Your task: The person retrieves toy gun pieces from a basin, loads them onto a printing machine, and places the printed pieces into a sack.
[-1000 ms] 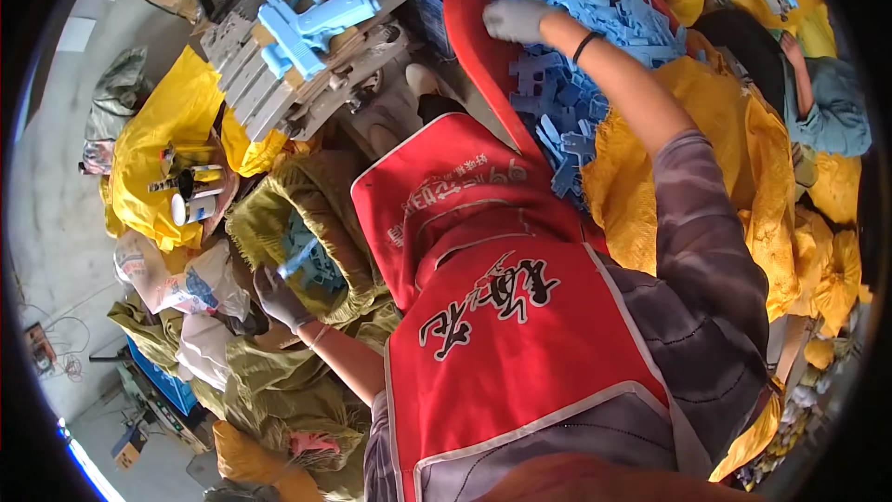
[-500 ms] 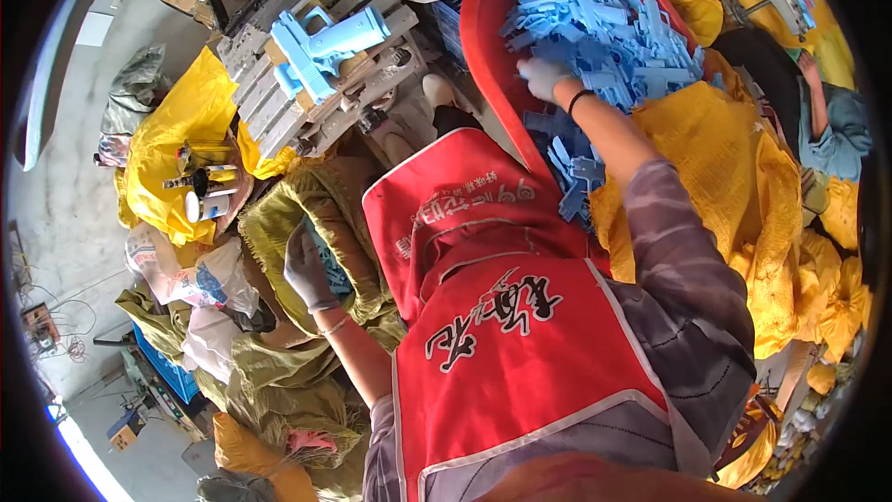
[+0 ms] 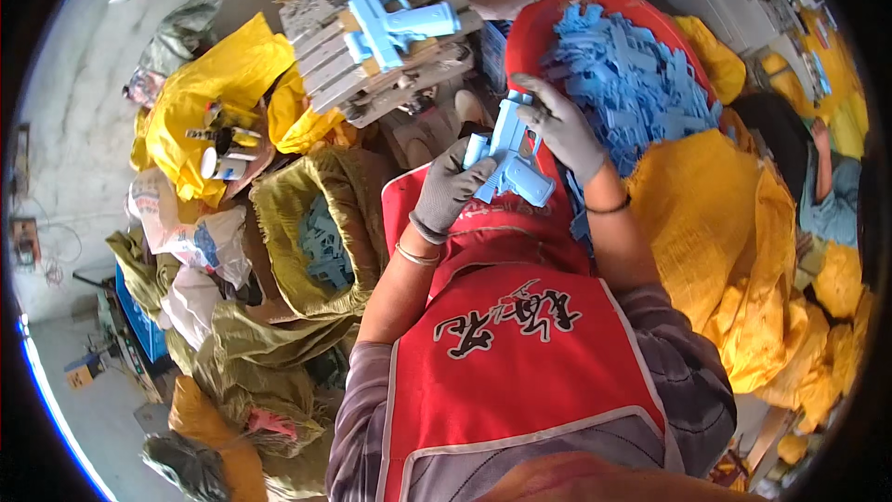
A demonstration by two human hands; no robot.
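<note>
In front of my red apron, both grey-gloved hands are closed on a light blue plastic toy pistol point(image 3: 507, 151). My left hand point(image 3: 448, 193) grips it from the left, near the pistol's lower part, and a short blue stub shows by its fingers. On the far right side, my right hand point(image 3: 565, 130) has its fingers around the upper end of the toy pistol; its fingertips partly cover that end. A second light blue toy pistol point(image 3: 379, 30) lies on a slatted grey stand point(image 3: 334, 74) beyond my left hand.
A red basin point(image 3: 534, 28) heaped with blue plastic parts point(image 3: 623, 74) stands at the far right. An olive woven sack point(image 3: 279, 195) to the left is open, with blue pieces inside. Yellow sacks point(image 3: 715, 223) lie at the right. Another person's arm point(image 3: 821, 158) shows at the right edge.
My right hand has come back from the basin, and my left hand has moved from the olive sack to in front of me. Both now hold a toy pistol. The view has shifted.
</note>
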